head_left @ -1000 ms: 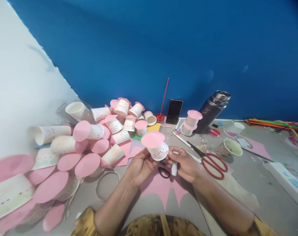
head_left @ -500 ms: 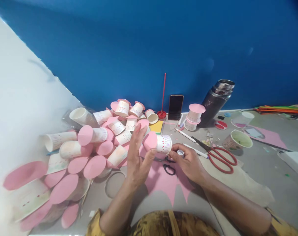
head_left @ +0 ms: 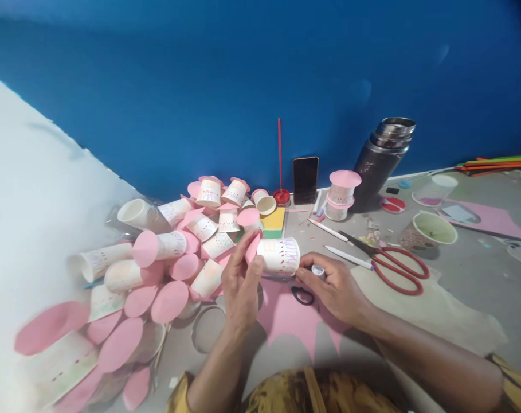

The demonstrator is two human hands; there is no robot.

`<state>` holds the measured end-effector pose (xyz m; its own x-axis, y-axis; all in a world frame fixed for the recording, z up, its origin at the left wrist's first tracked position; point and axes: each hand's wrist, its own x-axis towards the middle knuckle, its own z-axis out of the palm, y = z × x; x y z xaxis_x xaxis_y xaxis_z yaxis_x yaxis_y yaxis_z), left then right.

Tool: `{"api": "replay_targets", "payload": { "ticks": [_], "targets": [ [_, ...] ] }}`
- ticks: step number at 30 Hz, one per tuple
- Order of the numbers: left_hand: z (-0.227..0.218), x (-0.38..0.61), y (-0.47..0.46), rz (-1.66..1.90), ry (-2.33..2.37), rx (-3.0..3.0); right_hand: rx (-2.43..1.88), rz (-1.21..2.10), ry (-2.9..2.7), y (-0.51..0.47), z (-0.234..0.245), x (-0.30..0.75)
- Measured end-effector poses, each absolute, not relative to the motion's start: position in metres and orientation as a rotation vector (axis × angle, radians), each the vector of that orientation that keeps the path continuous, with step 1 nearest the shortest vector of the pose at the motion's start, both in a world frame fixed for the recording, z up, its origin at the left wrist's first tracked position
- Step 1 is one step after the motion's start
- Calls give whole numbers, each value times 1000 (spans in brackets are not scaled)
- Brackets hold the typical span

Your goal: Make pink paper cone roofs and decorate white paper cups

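A small white paper cup (head_left: 279,255) with a pink paper disc on its base lies sideways between my hands, above a cut pink paper sheet (head_left: 292,318). My left hand (head_left: 239,281) presses flat fingers against the pink disc end, holding the cup. My right hand (head_left: 332,287) touches the cup's open rim with its fingertips and is closed on a small white glue stick (head_left: 317,269). Small black-handled scissors (head_left: 302,295) lie on the pink sheet under my hands.
A heap of paper cups with pink discs (head_left: 169,252) fills the left. Red-handled scissors (head_left: 391,264), pens (head_left: 348,257), a green-lined cup (head_left: 427,228), a dark flask (head_left: 383,158), a phone (head_left: 305,179) and stacked capped cups (head_left: 341,194) lie right and behind. A clear tape ring (head_left: 208,327) sits near my left wrist.
The cup was upside down with the pink disc on top; it has been turned onto its side. My left hand opened off it, then pressed its fingers onto the disc.
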<state>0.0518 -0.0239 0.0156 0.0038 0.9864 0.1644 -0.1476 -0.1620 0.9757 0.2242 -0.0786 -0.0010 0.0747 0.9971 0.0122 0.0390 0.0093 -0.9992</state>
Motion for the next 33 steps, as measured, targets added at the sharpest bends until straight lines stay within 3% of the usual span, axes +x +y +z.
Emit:
{"api": "replay_targets", "payload": {
  "ticks": [12, 33],
  "targets": [
    [15, 58, -27, 1352, 1112, 1300, -1258, 1074, -1246, -80, 3, 224],
    [16, 62, -33, 1369, 1081, 1288, -1361, 564, -1569, -80, 0, 225]
  ]
}}
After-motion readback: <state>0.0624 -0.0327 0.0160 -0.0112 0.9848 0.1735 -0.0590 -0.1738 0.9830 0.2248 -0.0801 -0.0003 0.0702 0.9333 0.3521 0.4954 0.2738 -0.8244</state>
